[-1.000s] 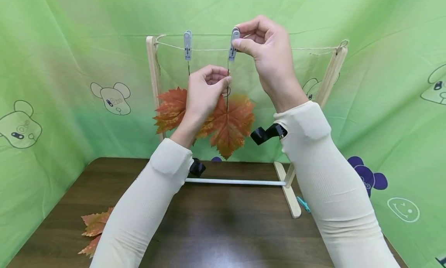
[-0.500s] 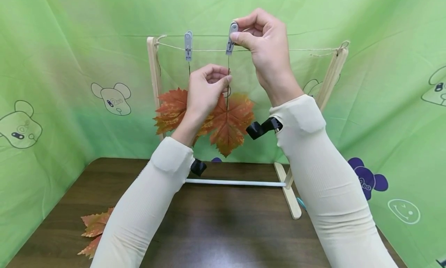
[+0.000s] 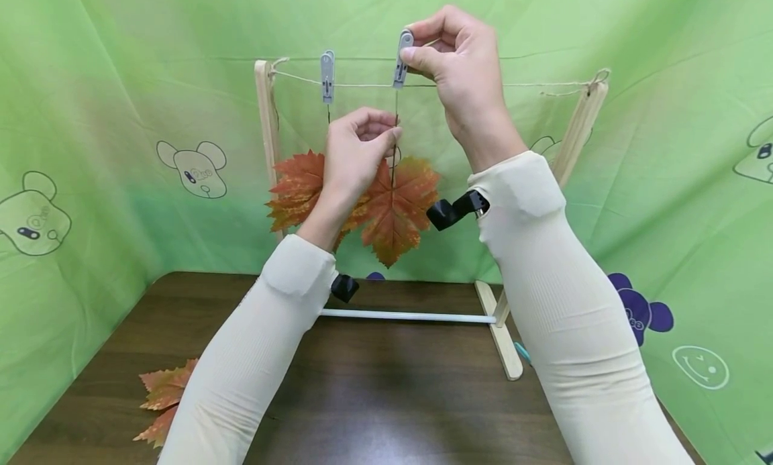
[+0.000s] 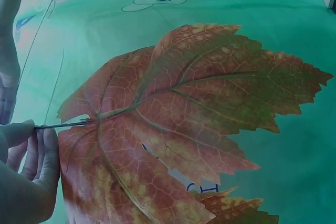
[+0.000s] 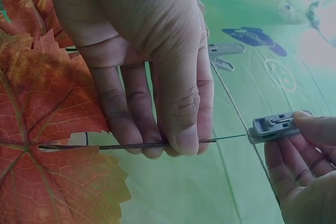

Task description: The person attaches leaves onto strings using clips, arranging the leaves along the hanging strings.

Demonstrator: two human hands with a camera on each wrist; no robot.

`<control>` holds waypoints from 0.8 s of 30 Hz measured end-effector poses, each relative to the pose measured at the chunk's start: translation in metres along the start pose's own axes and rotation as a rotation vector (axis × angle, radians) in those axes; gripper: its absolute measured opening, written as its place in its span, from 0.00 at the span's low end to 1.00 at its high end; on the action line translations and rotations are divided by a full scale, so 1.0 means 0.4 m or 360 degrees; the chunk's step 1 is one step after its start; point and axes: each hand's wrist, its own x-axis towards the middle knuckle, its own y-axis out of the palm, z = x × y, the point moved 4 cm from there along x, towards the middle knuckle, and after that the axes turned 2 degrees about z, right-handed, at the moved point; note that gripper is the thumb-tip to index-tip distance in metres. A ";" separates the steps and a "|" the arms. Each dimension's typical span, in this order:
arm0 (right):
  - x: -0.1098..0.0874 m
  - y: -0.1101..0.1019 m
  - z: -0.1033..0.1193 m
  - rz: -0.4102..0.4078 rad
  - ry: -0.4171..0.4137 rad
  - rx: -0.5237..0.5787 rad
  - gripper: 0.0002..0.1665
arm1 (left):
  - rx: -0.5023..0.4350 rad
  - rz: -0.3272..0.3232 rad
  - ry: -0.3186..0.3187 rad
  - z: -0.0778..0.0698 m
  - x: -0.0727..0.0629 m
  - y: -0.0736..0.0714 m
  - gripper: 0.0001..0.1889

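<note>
Grip: the left hand (image 3: 356,156) pinched a dark, thin stem (image 5: 136,146) between thumb and fingertips, while the right hand (image 3: 468,69) pinched the upper end of a grey clothespin (image 3: 402,59) between thumb and fingers. The maple leaf (image 3: 398,210) hung below the left hand, well above the table (image 3: 374,398); the clothespin stood slightly tilted, its lower end at the cord (image 3: 531,84). To its left, a second clothespin (image 3: 327,76) sat on the cord, with a second leaf (image 3: 298,190) below it.

Judged risks: the stem was slender, so a bite to one side of it could have left the leaf unsupported once the left hand let go. A shallow hold on the cord, caused by the clothespin sitting too high, could have let it spring off. A tug on the cord might have swung the neighbouring leaf.

Obscured: whether the clothespin's jaws had closed on cord and stem could not be told. The left hand covered part of the second leaf; the left sleeve (image 3: 241,357) covered part of the leaf on the table (image 3: 166,388). A turquoise object (image 3: 522,352) beside the stand's foot (image 3: 500,337) was too obscured by the right sleeve to identify.
</note>
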 end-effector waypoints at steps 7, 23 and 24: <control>0.002 0.004 -0.005 0.0029 0.0086 -0.0038 0.14 | -0.0010 -0.0015 0.0009 -0.005 0.001 0.001 0.07; -0.005 -0.004 -0.014 0.0108 0.0173 -0.0117 0.12 | -0.0015 -0.0038 0.0006 -0.013 0.001 -0.002 0.07; -0.005 -0.005 -0.014 0.0112 0.0175 -0.0124 0.12 | -0.0018 -0.0037 0.0005 -0.013 0.002 -0.002 0.07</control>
